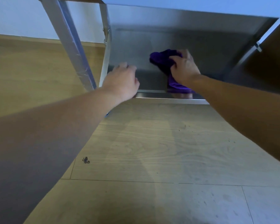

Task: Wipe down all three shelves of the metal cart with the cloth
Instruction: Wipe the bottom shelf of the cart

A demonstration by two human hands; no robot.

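The bottom shelf (200,50) of the metal cart lies low above the floor, seen from the front. My right hand (183,67) grips a bunched purple cloth (162,59) and presses it on the shelf surface near the middle. Part of the cloth trails toward the front rim (160,94). My left hand (122,80) rests at the shelf's front left corner, fingers curled over the rim. The underside of the shelf above (192,7) spans the top of the view.
Two metal cart legs (71,46) rise at the left and another leg (255,46) at the right. Wood-look floor (152,151) spreads in front, with a small dark speck (86,160) on it. A pale wall (14,15) stands behind.
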